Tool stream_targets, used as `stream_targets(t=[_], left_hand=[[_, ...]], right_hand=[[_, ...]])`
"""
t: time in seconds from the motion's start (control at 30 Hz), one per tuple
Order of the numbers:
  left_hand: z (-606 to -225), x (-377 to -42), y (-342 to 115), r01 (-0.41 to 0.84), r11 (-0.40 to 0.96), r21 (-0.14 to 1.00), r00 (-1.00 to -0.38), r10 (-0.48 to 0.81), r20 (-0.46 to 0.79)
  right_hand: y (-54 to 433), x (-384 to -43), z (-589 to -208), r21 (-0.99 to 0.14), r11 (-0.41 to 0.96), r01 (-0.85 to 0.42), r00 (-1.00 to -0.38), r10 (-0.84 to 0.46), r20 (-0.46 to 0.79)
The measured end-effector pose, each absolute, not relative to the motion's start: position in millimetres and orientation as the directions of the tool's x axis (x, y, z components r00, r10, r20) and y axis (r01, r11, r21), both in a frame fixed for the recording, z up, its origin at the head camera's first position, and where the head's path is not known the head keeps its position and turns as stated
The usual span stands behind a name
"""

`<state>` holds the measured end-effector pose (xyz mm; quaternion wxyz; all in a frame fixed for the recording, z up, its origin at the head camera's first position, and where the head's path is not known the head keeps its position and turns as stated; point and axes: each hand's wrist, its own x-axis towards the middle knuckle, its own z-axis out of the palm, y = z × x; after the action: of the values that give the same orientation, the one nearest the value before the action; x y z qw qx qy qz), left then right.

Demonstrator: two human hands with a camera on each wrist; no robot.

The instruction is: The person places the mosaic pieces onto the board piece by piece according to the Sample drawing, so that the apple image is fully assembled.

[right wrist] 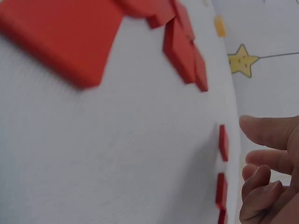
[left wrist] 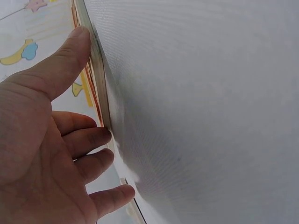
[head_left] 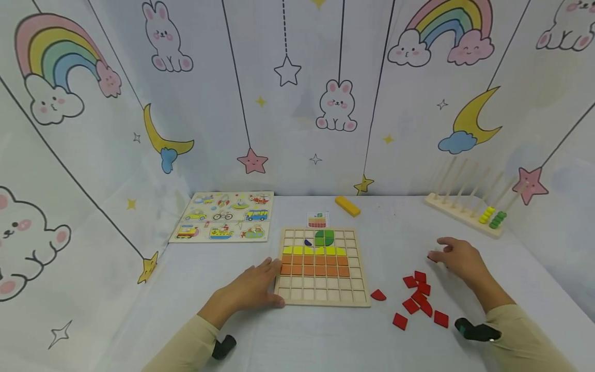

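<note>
A wooden grid board (head_left: 290, 295) holds two rows of orange tiles (head_left: 321, 265), a wavy yellow row, green pieces (head_left: 324, 237) and a small dark blue piece (head_left: 308, 242). My left hand (head_left: 248, 288) rests against the board's left edge, thumb near the front corner; in the left wrist view, its thumb and fingertips touch the board's side (left wrist: 99, 70). My right hand (head_left: 460, 260) hovers low over the table, a red piece (head_left: 432, 259) partly visible below its thumb. Its thumb and forefinger are apart in the right wrist view, with red tiles (right wrist: 224, 142) on the table beside them.
Loose red squares and rounded pieces (head_left: 411, 306) lie right of the board. Behind it are a small pattern card (head_left: 318, 219) and a yellow block (head_left: 347, 205). A picture puzzle board (head_left: 223, 216) lies back left; a peg rack with beads (head_left: 465, 214) stands back right.
</note>
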<state>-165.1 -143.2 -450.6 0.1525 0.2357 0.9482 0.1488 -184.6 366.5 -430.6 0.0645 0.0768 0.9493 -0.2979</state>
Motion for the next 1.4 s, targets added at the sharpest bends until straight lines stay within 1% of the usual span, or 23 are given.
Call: stream_targets(t=[0.1,0.27,0.6,0.7,0.77,0.93,1.03,1.1,1.17,1.4], left_hand=[[-451,-165,-143,0.399,0.847,0.352,-0.843,0.49,-0.221],[-453,-165,-144,0.4,0.845,0.355,-0.842,0.492,-0.221],[-451,-165,-143,0.394,0.848,0.356,-0.844,0.487,-0.226],[-451,-165,-143,0.393,0.847,0.359,-0.843,0.488,-0.227],[-451,-165,-143,0.394,0.846,0.359,-0.843,0.488,-0.227],[-451,-165,-143,0.392,0.849,0.355,-0.845,0.485,-0.226],[-451,-165,-143,0.391,0.85,0.353,-0.845,0.484,-0.228],[-451,-166,-143,0.391,0.851,0.35,-0.844,0.483,-0.232],[-450,-166,-143,0.391,0.852,0.347,-0.842,0.483,-0.239],[-449,-167,-142,0.39,0.855,0.343,-0.842,0.481,-0.242]], right_hand=[[379,-186,-440,-0.499,0.841,0.206,-0.972,0.116,-0.205],[377,-185,-449,-0.46,0.877,0.14,-0.988,0.097,-0.117],[369,-186,-459,-0.498,0.866,0.048,-0.998,0.055,0.0],[365,-185,-457,-0.542,0.838,0.058,-0.998,0.064,-0.008],[363,-185,-455,-0.6,0.796,0.074,-0.997,0.075,-0.025],[354,-182,-450,-0.816,0.568,0.109,-0.994,0.05,-0.098],[343,-181,-448,-0.893,0.43,0.136,-0.99,0.018,-0.143],[332,-180,-446,-0.911,0.382,0.156,-0.986,-0.001,-0.169],[320,-178,-445,-0.915,0.367,0.169,-0.982,-0.02,-0.19],[262,-172,-440,-0.901,0.412,0.138,-0.966,-0.143,-0.214]])
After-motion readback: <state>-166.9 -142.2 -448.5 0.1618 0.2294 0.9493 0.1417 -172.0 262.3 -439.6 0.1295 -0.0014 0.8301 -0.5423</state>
